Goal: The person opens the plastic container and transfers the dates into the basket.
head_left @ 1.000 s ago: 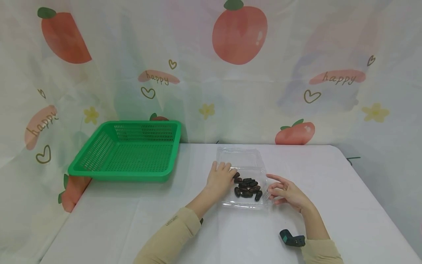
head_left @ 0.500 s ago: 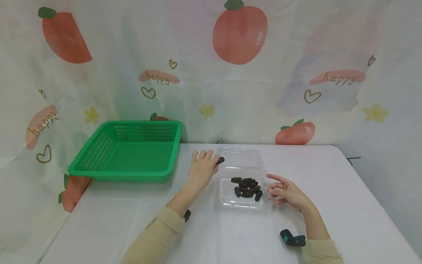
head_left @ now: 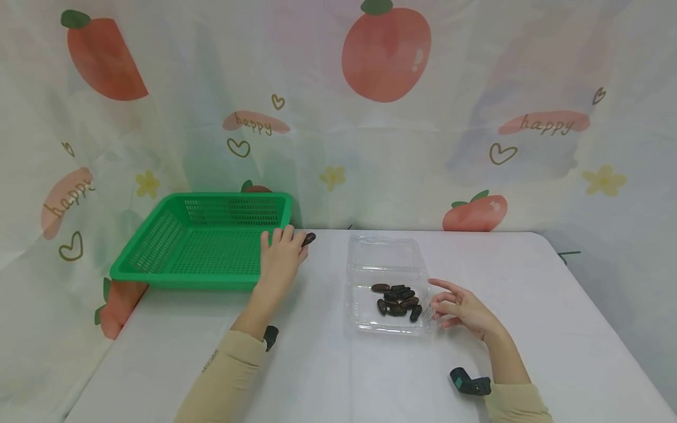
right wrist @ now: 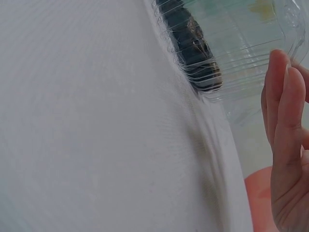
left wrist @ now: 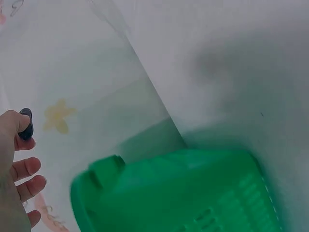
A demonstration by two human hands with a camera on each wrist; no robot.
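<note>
My left hand [head_left: 279,261] pinches a dark brown date [head_left: 309,239] between thumb and finger, overlapping the right rim of the green basket [head_left: 182,278] in the head view. The left wrist view shows the date [left wrist: 27,126] at the thumb tip, the other fingers spread, and the basket wall [left wrist: 145,188] lower down. A clear plastic clamshell box [head_left: 364,317] lies with its lid folded back, several dates [head_left: 398,301] clustered inside. At its right side is my right hand [head_left: 468,312], fingers loosely bent and holding nothing, its fingertips right at the box wall [right wrist: 246,72].
A white cloth-covered table [head_left: 338,376] carries the basket at the back left and the box right of centre. A printed curtain [head_left: 312,70] hangs behind. Black wrist devices [head_left: 469,383] sit at both sleeves.
From the box, my left hand has lifted a date and carried it left to the basket's right edge. The right hand stays where it was.
</note>
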